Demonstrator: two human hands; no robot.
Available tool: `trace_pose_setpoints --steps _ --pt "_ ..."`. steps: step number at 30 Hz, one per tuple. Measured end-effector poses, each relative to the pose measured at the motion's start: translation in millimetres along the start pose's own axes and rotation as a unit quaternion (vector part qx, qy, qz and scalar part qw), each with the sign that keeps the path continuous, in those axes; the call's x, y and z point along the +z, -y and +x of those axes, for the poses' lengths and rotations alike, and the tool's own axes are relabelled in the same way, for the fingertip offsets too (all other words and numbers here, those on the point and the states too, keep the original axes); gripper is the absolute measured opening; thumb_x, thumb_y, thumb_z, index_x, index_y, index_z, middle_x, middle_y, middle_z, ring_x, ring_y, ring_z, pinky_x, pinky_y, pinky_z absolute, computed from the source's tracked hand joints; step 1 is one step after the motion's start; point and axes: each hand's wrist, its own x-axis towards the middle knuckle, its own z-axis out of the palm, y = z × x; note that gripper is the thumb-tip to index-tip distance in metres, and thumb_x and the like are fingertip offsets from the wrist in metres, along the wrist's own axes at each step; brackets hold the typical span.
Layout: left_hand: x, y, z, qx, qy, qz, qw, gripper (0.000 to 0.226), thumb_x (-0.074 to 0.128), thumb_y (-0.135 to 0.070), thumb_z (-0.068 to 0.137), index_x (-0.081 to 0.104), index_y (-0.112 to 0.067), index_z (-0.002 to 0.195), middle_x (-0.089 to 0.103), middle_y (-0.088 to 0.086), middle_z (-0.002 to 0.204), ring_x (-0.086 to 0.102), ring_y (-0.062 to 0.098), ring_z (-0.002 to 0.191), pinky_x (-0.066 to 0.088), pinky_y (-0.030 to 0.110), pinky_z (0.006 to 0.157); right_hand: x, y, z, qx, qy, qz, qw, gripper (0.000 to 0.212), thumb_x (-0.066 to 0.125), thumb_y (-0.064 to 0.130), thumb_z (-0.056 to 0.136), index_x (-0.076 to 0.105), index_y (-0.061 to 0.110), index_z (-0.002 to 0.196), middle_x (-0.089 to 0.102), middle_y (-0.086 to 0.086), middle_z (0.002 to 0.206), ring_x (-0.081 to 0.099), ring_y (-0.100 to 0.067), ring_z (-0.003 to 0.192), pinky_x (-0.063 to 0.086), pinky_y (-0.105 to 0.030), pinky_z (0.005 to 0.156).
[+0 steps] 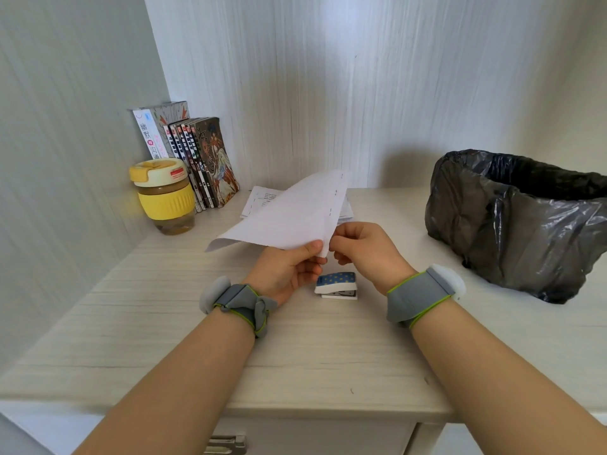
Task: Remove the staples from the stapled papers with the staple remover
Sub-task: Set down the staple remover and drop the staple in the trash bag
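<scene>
A set of stapled white papers [289, 215] is lifted above the desk, tilted, with a row of staples along its right edge. My left hand [289, 270] pinches the sheets' near corner between thumb and fingers. My right hand [361, 251] meets the same corner from the right, fingertips on the paper's edge. A small blue-and-white staple remover with yellow dots [336, 285] lies on the desk just below and between my hands, untouched. More printed papers [259, 198] lie flat on the desk behind the raised sheets.
A yellow-lidded cup [164, 195] and a row of books [200, 159] stand at the back left corner. A bin lined with a black bag [515, 221] sits on the desk at the right. A drawer handle [226, 444] shows below the front edge.
</scene>
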Motion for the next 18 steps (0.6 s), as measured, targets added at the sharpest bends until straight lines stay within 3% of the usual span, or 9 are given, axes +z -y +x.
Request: trace_pose_setpoints --steps 7,10,14,18 --pt "2.0 -1.6 -2.2 0.006 0.003 0.008 1.000 0.016 0.049 -0.006 0.090 0.058 -0.007 0.077 0.059 -0.003 0.047 0.051 0.004 0.039 0.042 0.014 0.039 0.0 2.7 -2.5 0.042 0.023 0.042 0.998 0.022 0.054 -0.001 0.083 0.061 0.010 0.066 0.055 -0.002 0.061 0.048 -0.011 0.055 0.043 -0.019 0.056" --pt "1.7 -2.6 -2.8 -0.005 0.009 0.006 1.000 0.017 0.048 -0.006 0.090 0.058 -0.007 0.076 0.057 -0.004 0.047 0.050 0.006 0.038 0.041 0.016 0.039 0.1 2.7 -2.7 0.014 0.019 0.019 1.000 0.018 0.053 -0.004 0.082 0.063 0.007 0.070 0.056 -0.002 0.061 0.048 -0.009 0.055 0.043 -0.014 0.054" --pt "1.5 -4.2 -4.2 -0.024 0.004 0.004 1.000 0.018 0.049 -0.006 0.089 0.059 -0.007 0.073 0.056 -0.003 0.045 0.047 0.005 0.037 0.039 0.015 0.037 -1.2 2.0 -2.6 -0.043 0.027 -0.029 0.998 0.031 0.055 -0.005 0.080 0.060 0.017 0.059 0.056 0.009 0.054 0.048 0.001 0.051 0.040 -0.009 0.056" --pt "1.6 -4.3 -4.5 -0.031 -0.006 0.008 0.999 0.017 0.050 -0.006 0.089 0.059 -0.007 0.074 0.056 -0.004 0.044 0.047 0.004 0.035 0.039 0.014 0.037 -2.3 -0.6 -2.6 -0.074 0.030 -0.071 0.994 0.032 0.056 -0.002 0.081 0.057 0.020 0.059 0.054 0.007 0.060 0.047 0.002 0.054 0.039 -0.010 0.059"
